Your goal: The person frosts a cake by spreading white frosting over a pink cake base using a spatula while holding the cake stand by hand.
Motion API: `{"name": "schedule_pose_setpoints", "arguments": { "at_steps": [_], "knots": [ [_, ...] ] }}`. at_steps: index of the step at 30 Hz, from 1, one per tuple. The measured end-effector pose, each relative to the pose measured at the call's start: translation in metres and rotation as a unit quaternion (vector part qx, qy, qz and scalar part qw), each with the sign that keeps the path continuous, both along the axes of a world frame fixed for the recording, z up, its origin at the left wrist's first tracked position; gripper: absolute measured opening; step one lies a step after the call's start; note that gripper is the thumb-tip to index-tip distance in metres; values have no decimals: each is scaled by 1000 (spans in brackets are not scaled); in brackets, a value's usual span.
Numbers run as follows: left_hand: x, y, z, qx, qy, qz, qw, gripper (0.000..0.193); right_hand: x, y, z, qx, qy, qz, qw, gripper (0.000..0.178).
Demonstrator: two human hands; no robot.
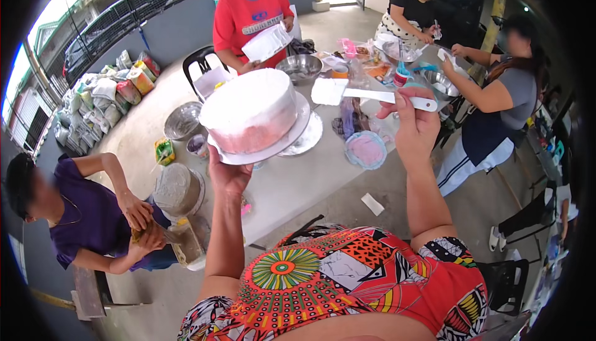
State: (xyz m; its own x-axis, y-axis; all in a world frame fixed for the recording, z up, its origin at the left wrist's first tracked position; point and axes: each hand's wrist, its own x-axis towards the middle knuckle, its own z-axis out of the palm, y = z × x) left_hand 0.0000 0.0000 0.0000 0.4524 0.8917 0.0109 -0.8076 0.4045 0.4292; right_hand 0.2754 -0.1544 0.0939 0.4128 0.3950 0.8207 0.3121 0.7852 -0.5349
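My left hand [228,172] bears up a round cake [248,108] on a pale round board [302,114], raised above the table. White icing covers its top, and its side shades to pink lower down. In my right hand [410,114] a white spatula [369,94] is pinched by its handle, held level just right of the cake. White icing coats the spatula's blade, which is a short way off the cake's side. Below the spatula, on the table, lies a bowl of pink icing [366,150]. A silvery round board [305,137] shows partly behind the cake.
On the pale table [279,195] stand metal bowls [299,68], a greyish iced cake [178,189], a green-and-yellow tub [164,151] and a red cup [401,75]. One person [105,207] works at left, another in red [251,15] opposite, others at right. Filled sacks [105,102] line the wall.
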Motion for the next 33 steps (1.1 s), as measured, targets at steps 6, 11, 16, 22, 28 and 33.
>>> {"name": "schedule_pose_setpoints", "arguments": {
  "at_steps": [6,11,16,22,28,33],
  "knots": [
    [19,-19,-2,-52,-16,6,998,51,7,-5,2,-28,11,0,1000,10],
    [19,-24,-8,-48,9,8,999,51,11,-8,-7,-35,2,-23,999,10],
    [4,-28,-5,-33,6,9,999,55,5,-2,-16,-43,2,-5,999,11],
    [-25,-41,-6,-31,21,64,997,53,-15,8,-14,-31,1,43,999,11],
    [-49,-50,-6,-42,22,91,995,53,-34,16,-14,-27,6,67,997,12],
    [-57,-54,-1,-39,5,103,994,53,-39,24,-10,-22,-12,64,998,12]
  ]
}}
